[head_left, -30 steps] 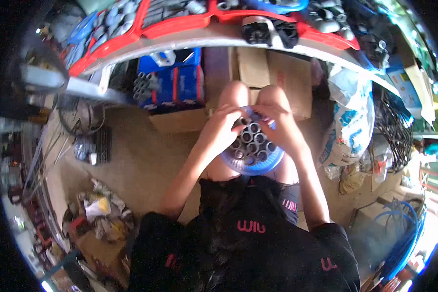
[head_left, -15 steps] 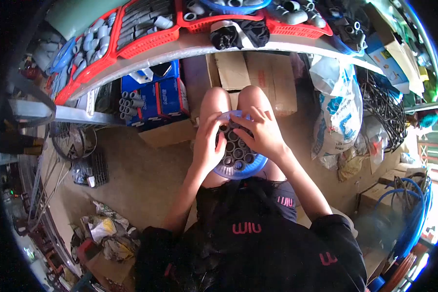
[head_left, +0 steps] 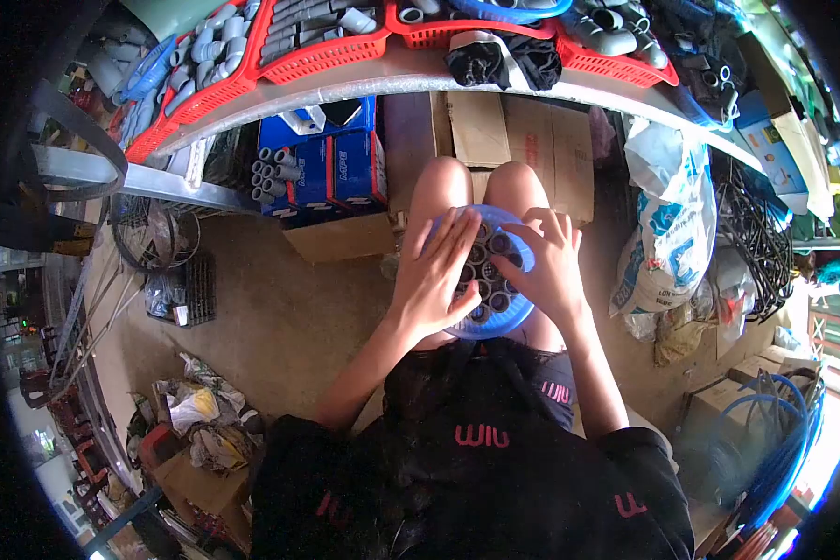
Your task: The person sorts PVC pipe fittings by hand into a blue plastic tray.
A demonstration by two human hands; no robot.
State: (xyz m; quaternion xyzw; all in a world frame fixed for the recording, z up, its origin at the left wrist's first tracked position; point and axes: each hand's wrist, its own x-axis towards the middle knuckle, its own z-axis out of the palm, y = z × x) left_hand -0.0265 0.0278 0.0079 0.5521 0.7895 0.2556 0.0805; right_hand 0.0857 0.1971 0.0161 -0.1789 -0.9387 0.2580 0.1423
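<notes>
Round blue plastic basket [head_left: 523,245] rested on lap, nearly packed with upright grey pipe fittings [head_left: 491,276]. Left hand [head_left: 432,276] lay flat, grip released; right hand [head_left: 544,271] pressed fittings, grasping nothing. Little room left.

This place is a plumbing or hardware shop with its stock room. A long shelf [head_left: 364,79] carries red plastic baskets [head_left: 317,42] full of grey pipe fittings [head_left: 210,42]. Under it stand blue boxes [head_left: 341,168] with short pipe pieces and brown cartons [head_left: 523,149]. Coils of black cable [head_left: 751,243] and blue hose [head_left: 779,448] lie on the right, on a bare concrete floor [head_left: 280,308].
</notes>
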